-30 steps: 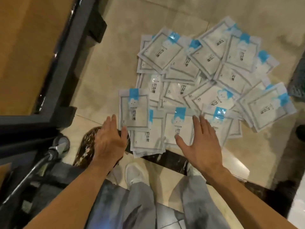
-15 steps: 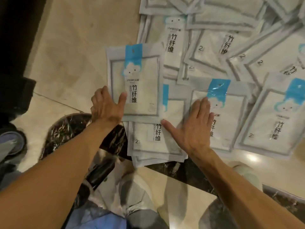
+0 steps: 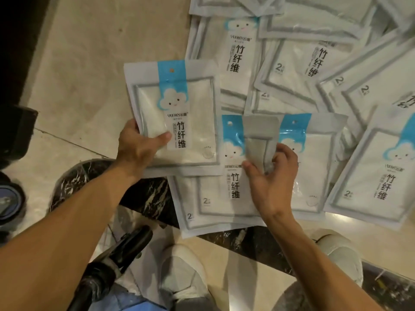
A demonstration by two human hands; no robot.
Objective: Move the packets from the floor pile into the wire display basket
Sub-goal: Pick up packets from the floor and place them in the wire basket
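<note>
Nearest me, my pale shoes are standing on the beige floor crossed by a dark marble strip. My left hand is gripping the lower left edge of a packet, thumb on its face. My right hand is pinching a second packet by its folded-over corner. Beyond them, the pile of packets is lying overlapped on the floor.

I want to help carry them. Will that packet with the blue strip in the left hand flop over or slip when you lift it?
Probably floppy: the packet looks like thin plastic film around folded cloth. Likely light, since the left hand grips it by one edge, thumb on top. Its glossy surface may be slippery, so pinch firmly.
</note>
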